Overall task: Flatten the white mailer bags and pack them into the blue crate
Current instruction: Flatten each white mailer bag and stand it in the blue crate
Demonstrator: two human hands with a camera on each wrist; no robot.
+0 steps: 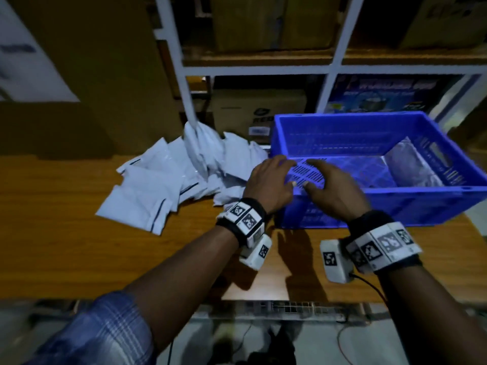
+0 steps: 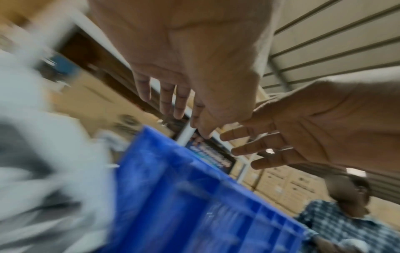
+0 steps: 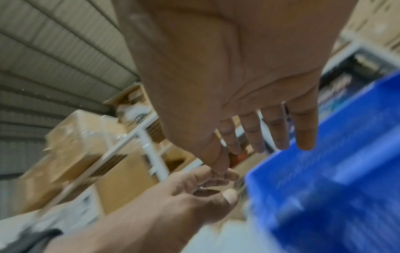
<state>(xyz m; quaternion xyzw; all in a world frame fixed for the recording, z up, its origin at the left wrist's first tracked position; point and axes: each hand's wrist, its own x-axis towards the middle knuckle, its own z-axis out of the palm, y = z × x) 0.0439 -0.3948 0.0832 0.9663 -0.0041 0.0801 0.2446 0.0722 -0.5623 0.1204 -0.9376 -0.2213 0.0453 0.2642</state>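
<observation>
A loose pile of white mailer bags [image 1: 168, 180] lies on the wooden table, left of the blue crate [image 1: 395, 204]. One flattened mailer [image 1: 411, 167] lies inside the crate at its right end. My left hand [image 1: 276, 175] and right hand [image 1: 326, 177] hover side by side over the crate's near left corner, fingers spread, holding nothing. The left wrist view shows my left hand [image 2: 173, 99] open above the blurred crate [image 2: 194, 196], with the mailers [image 2: 43, 154] a blur at left. In the right wrist view my right hand [image 3: 259, 128] is open above the crate [image 3: 335, 179].
The table [image 1: 79, 246] has bare wood in front of the pile and the crate. White shelving [image 1: 189, 96] with cardboard boxes [image 1: 261, 109] stands just behind. A person in a checked shirt [image 2: 346, 214] stands beyond the crate.
</observation>
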